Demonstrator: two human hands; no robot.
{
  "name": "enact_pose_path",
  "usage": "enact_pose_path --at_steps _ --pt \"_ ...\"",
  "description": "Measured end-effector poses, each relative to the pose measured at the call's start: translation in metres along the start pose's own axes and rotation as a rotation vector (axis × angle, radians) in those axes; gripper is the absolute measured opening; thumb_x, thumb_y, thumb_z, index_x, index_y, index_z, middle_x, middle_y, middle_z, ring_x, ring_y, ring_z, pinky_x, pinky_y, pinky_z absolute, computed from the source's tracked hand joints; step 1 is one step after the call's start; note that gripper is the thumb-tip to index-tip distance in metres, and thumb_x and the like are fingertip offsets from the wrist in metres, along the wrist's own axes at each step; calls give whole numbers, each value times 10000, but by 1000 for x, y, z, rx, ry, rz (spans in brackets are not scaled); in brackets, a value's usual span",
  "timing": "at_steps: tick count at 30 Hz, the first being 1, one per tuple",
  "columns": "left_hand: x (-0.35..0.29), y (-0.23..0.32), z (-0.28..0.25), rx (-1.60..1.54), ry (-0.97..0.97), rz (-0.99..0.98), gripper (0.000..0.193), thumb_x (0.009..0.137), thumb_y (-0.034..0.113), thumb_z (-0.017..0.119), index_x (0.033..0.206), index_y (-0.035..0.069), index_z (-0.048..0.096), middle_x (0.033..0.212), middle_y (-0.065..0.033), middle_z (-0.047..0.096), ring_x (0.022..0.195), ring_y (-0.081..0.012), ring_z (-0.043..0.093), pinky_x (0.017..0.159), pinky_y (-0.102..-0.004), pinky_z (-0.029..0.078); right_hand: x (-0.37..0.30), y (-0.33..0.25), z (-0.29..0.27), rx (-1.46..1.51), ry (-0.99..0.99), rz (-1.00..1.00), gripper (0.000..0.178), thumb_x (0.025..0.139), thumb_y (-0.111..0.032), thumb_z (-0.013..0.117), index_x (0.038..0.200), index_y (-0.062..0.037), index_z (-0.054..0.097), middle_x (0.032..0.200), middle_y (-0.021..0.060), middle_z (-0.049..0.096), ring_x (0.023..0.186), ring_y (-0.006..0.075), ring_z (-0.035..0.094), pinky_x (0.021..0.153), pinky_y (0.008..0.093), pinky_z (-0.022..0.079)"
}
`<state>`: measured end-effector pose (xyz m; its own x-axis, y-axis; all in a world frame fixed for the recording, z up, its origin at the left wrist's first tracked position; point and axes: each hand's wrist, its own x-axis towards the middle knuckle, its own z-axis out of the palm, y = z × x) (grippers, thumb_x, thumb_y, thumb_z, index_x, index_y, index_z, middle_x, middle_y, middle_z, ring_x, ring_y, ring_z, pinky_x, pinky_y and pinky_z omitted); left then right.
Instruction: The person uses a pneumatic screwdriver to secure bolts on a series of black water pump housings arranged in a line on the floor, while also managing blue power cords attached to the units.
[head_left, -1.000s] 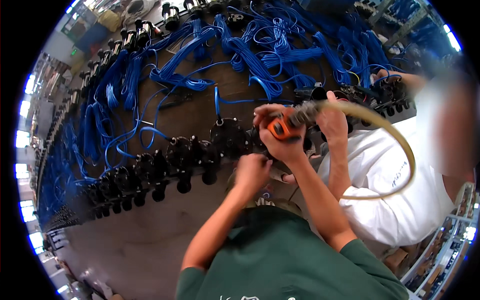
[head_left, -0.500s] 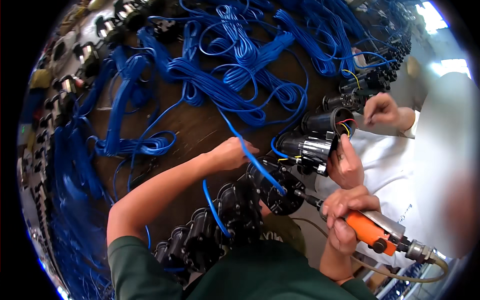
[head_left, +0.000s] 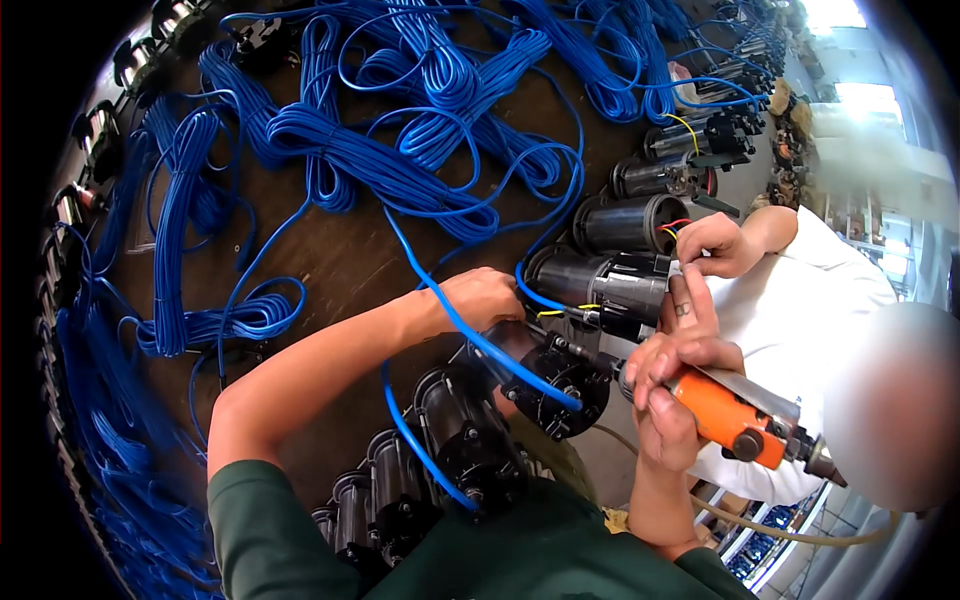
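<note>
A black cylindrical housing [head_left: 577, 385], like a pump or motor body, lies with its round end toward me; a thick blue cable [head_left: 470, 338] runs to that end. My left hand [head_left: 485, 298] is closed at the housing's far side, its fingertips hidden. My right hand [head_left: 668, 385] grips an orange power screwdriver [head_left: 728, 418] with a hose. The driver's tip reaches the upper rim of the housing, beside the left knuckles. Just beyond lies another dark cylinder [head_left: 600, 280], at whose end a co-worker's two hands [head_left: 722, 245] pinch near thin coloured wires.
Coiled blue cables [head_left: 385, 165] cover much of the brown tabletop [head_left: 330, 250]. More black cylinders [head_left: 465, 430] stand in a row at my near left, others [head_left: 690, 140] at the far right. The co-worker in white [head_left: 790, 340] is close on the right.
The driver's tip has moved from the housing's end face to its upper rim. My left fingers have curled in more. The co-worker's raised hand has come down to the wires. The view has shifted.
</note>
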<state>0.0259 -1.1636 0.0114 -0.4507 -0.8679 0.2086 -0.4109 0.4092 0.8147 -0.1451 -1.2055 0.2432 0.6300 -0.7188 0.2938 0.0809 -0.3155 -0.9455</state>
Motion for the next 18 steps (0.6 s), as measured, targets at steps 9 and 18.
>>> enact_pose_path --at_steps 9,18 --pt "0 0 6 70 -38 -16 191 736 112 703 914 67 753 839 -144 713 856 -336 668 726 -448 534 -2 25 2 1 -50 23 353 810 -114 664 1107 18 526 833 131 619 582 146 569 633 274 536" --pt "-5 6 5 19 18 -78 213 743 158 704 926 54 739 796 -180 699 794 -385 660 712 -474 518 -12 22 8 46 -5 71 285 781 -19 599 1056 30 542 837 158 631 638 185 602 588 289 539"
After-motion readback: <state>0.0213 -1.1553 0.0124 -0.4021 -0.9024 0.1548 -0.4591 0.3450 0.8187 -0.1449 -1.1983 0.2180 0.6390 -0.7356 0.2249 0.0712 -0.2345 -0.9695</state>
